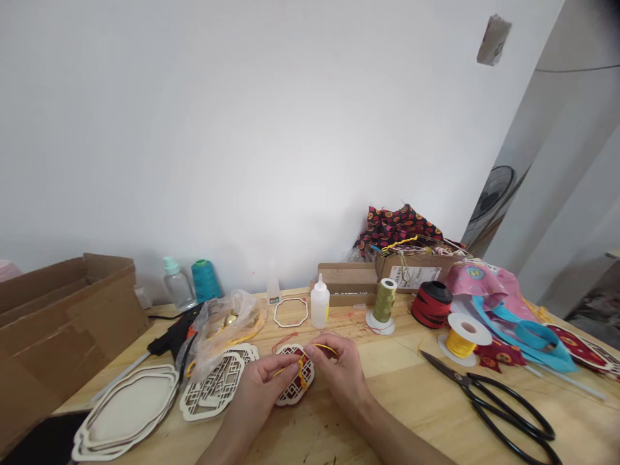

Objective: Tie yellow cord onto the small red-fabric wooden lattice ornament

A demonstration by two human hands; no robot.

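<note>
Between the left hand (256, 387), pinching one length of yellow cord (328, 349), and the right hand (343, 368), pinching another, preferably steady the knot (303, 376) against the lattice ornament (289, 396) just beside both, drawing evenly and gently.

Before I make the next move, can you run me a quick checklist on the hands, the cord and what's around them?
1. Left hand pinching the yellow cord: ok.
2. Right hand pinching the cord too: ok.
3. Lattice piece between the hands: ok.
4. Cord's knot pulled tight: cannot tell, too small.
5. Squeeze bottle upright: ok, just beyond the hands.
6. Scissors apart from the right hand: ok, lying to its right.
</note>
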